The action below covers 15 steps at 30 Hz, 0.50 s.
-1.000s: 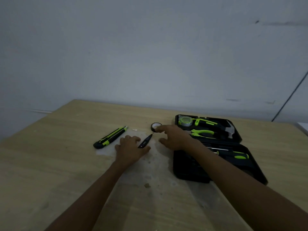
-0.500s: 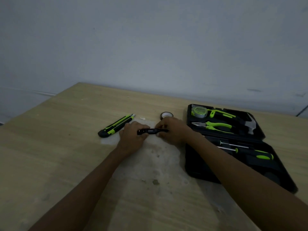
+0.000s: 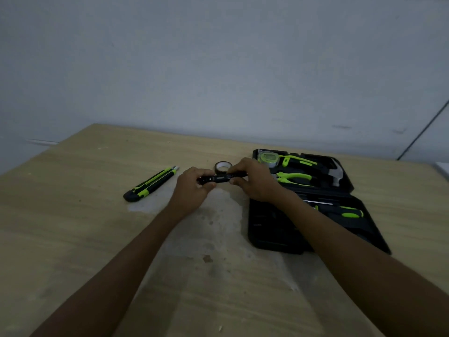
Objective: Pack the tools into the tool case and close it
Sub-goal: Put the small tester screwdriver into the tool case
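Black tester pen (image 3: 222, 178) level between both hands (image 3: 194, 188).

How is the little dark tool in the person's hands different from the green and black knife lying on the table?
The dark tool is held up by both hands, left hand and right hand; the knife lies untouched on the table. The tool looks all dark and slimmer; the knife has bright green stripes. Both are long, narrow and outside the case.

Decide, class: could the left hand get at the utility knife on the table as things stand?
Probably yes. The utility knife lies in the open just outboard of the left hand with nothing between them, though that hand first has to release the black pen-shaped tool.
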{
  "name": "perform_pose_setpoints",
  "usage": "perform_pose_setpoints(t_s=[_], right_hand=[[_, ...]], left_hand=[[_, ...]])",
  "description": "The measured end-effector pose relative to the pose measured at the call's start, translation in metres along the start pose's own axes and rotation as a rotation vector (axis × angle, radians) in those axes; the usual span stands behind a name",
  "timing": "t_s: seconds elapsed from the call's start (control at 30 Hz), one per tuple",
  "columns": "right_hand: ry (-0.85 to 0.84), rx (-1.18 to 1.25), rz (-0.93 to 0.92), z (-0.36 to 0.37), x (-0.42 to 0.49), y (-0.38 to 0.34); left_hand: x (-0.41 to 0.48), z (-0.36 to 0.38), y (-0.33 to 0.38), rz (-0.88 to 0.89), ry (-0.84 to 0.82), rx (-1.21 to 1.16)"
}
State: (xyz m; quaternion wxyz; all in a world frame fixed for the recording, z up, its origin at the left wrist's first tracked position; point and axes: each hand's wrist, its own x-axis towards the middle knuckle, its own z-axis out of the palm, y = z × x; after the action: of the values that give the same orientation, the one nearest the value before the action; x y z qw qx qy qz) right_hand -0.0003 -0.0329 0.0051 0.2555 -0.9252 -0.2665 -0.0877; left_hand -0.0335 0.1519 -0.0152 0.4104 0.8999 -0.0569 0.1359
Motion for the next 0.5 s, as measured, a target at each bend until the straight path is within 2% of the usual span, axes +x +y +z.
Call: perform_pose_setpoints(t_s=[0.27,0.5], right_hand=[[-0.001,0.046,0.149,-0.060,-0.067,0.022],[-0.056,0.041,0.222,-0.078,-0.102,0.036]], left_hand=[[-0.010,0.026,0.059,0.165,-0.154,-0.028],[-0.019,0.047,0.080,0.230,-0.258,0.059]])
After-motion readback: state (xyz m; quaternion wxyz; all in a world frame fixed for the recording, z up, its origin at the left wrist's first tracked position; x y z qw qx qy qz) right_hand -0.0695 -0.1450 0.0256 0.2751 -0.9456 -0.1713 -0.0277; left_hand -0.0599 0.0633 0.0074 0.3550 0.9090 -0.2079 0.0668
